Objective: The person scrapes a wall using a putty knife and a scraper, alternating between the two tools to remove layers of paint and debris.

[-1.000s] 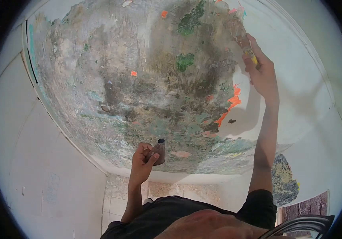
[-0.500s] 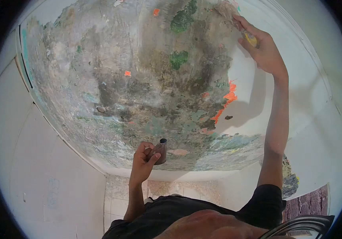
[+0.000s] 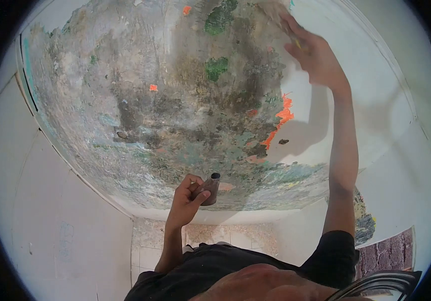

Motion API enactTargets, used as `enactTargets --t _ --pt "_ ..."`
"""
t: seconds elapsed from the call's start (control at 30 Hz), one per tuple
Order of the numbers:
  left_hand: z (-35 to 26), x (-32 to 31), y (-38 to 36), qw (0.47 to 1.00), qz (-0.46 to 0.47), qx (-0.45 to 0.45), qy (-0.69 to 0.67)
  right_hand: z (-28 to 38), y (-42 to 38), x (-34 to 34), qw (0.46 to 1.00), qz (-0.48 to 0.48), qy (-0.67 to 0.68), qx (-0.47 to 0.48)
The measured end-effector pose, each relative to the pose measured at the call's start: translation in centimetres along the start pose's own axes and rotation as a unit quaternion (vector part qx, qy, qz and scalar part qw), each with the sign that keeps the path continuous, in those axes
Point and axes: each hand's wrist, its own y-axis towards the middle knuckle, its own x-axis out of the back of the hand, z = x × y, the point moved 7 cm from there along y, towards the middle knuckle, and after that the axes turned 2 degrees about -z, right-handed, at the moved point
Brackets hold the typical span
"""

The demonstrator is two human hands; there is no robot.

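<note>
My left hand is closed round a small dark brown bottle-shaped container, with its dark round mouth facing up. It is held low in front of the wall. High on the right, my right hand grips a brush with a yellow handle. The brush end is smeared by motion and lies against the upper part of the stained wall, near where bare grey plaster meets white paint. Green, orange and dark patches mark that wall.
A smooth white wall stands on the left, and white paint covers the right side. Pale floor tiles show below. A purple brick-patterned panel and a peeled patch are at the lower right.
My right hand and the brush have moved a little left and up in view. My left hand with the container has shifted slightly right. The view itself has also shifted slightly.
</note>
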Motion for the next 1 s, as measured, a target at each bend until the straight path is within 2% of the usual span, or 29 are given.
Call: enactTargets --t 0.1,0.27,0.33,0.43,0.53,0.57,0.67,0.77,0.83,0.9,1.0 --pt "-0.6 -1.1 0.0 1.000 0.009 -0.002 -0.022 1.0 -0.1 1.1 0.996 0.057 -0.005 -0.065" --pt "-0.5 -0.5 -0.7 0.999 -0.006 0.012 -0.039 0.5 -0.5 0.2 0.994 0.043 0.098 -0.021" --pt "-0.5 -0.3 -0.6 1.000 -0.009 0.017 -0.017 1.2 -0.6 1.1 0.985 0.100 0.111 -0.084" --pt "-0.9 -1.1 -0.8 1.000 0.000 0.017 -0.023 -0.1 -1.3 0.3 0.996 0.049 0.036 -0.070" --pt "-0.6 -1.2 -0.5 0.999 0.006 0.016 -0.032 0.9 -1.5 -0.4 0.996 0.005 0.078 -0.054" --pt "-0.2 -1.1 -0.5 0.999 0.009 0.022 -0.030 0.9 -1.0 -0.6 0.995 0.021 0.052 -0.076" --pt "0.1 -1.0 -0.4 1.000 -0.001 0.013 -0.024 1.0 -0.2 -0.9 0.996 0.024 0.056 -0.062" --pt "0.5 -0.5 -0.4 1.000 -0.002 -0.002 -0.019 1.1 -1.8 -1.2 0.991 0.006 -0.034 -0.126" --pt "0.3 -0.3 -0.6 0.999 -0.012 0.002 -0.035 1.0 -1.4 -1.6 0.993 -0.090 -0.070 0.002" --pt "0.2 0.1 -0.6 0.999 -0.020 0.005 -0.041 1.0 -0.9 -1.5 0.985 -0.147 -0.080 0.046" --pt "0.5 0.8 -0.7 0.999 -0.023 0.006 -0.032 2.1 0.1 -1.0 0.985 -0.143 -0.095 -0.005"
